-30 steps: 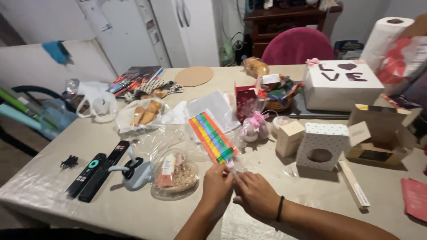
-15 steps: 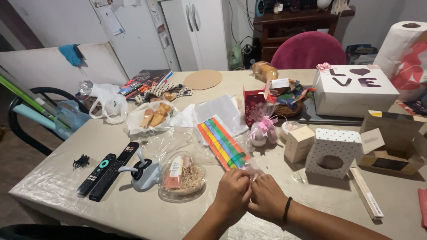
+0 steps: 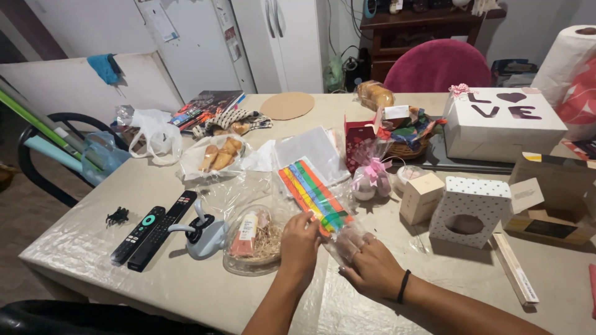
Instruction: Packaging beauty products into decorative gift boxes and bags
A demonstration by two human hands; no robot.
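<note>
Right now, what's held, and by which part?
A clear plastic bag: right hand has fingers inside its open end; left hand pinches the edge.

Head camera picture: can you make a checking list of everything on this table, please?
Surface: beige table under a clear plastic cover.
Job's things: rainbow-striped packet in a clear bag.
Clutter: two remotes, tape dispenser, clear dome of straw, bread bag, spotted box, white lettered box.
Grippers: left hand pinches the bag; right hand has fingers inside it.
Cables: dark cords by the far wall.
Surroundings: pink chair, white cupboard.
</note>
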